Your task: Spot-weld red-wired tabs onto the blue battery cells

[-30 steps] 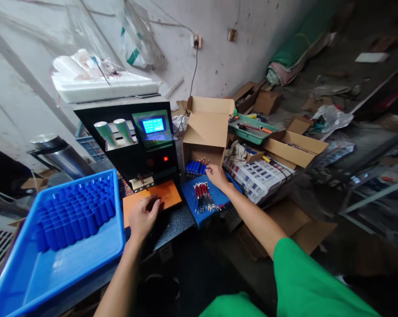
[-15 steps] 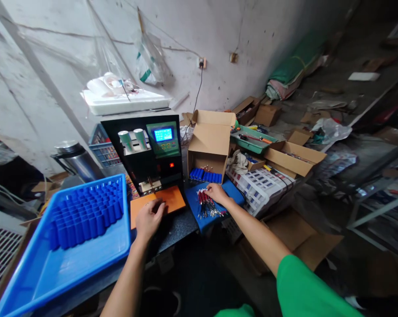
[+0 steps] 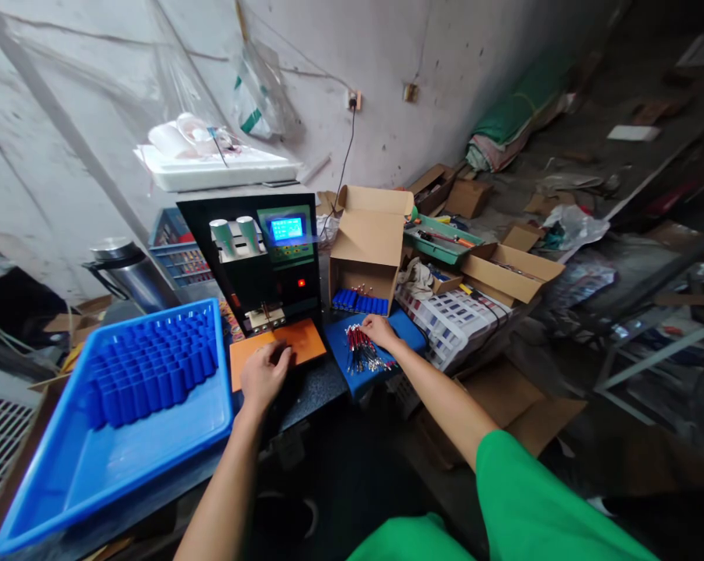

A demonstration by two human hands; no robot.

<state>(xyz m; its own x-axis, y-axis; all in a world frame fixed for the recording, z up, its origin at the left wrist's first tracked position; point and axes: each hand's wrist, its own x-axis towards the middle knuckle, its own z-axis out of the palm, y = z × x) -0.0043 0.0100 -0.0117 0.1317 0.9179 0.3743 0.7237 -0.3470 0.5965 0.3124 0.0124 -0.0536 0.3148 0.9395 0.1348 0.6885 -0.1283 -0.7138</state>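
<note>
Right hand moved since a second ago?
Yes: judged against the cardboard box, the right hand has moved from its mouth toward the wearer, to the red-and-black wires.

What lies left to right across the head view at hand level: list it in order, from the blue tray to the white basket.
Blue plastic tray → left hand → red-and-black wire leads → white plastic basket.

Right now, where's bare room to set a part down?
Blue tray: floor between the blue cylinders and near rim. Orange board: right end, beside the left hand. Crowded: middle of the blue mat, where wires bunch by the right hand.
</note>
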